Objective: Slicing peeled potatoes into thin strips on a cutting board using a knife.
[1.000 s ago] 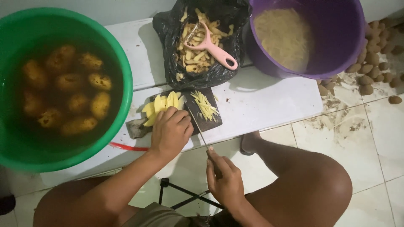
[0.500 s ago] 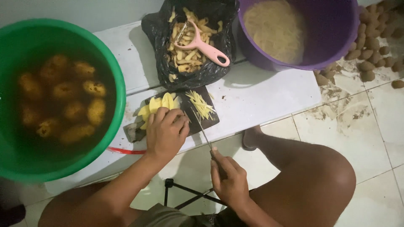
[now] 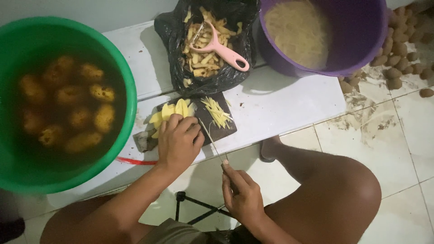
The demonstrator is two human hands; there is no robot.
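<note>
1. The left hand (image 3: pixel 177 143) is pressing down, fingers curled, on a stack of yellow potato slices (image 3: pixel 171 111) lying on the dark cutting board (image 3: pixel 218 131).
2. The right hand (image 3: pixel 243 195) is gripping the handle of a knife (image 3: pixel 212 143), closed fully around it; the thin blade is running up along the right edge of the left hand's fingers, over the board.
3. The slices are sitting on the left part of the board, partly covered by the left hand. A small pile of cut strips (image 3: pixel 217 111) is lying on the board just right of the blade.
4. The board is resting on a white bench (image 3: pixel 289 104), between a green tub (image 3: pixel 129 97) of peeled potatoes in water and a purple tub (image 3: pixel 361 54) holding a pale heap of cut strips.
5. Behind the board, a black bag (image 3: pixel 226 77) is holding peelings, with a pink peeler (image 3: pixel 224 49) lying on top.
6. Judged step: cutting the stacked slices into strips, with most of the stack uncut.
7. Judged requirement for the next move: the blade is needing to come down just beside the knuckles, with the fingertips tucked back and the stack held steady so that the slices are not sliding apart.
</note>
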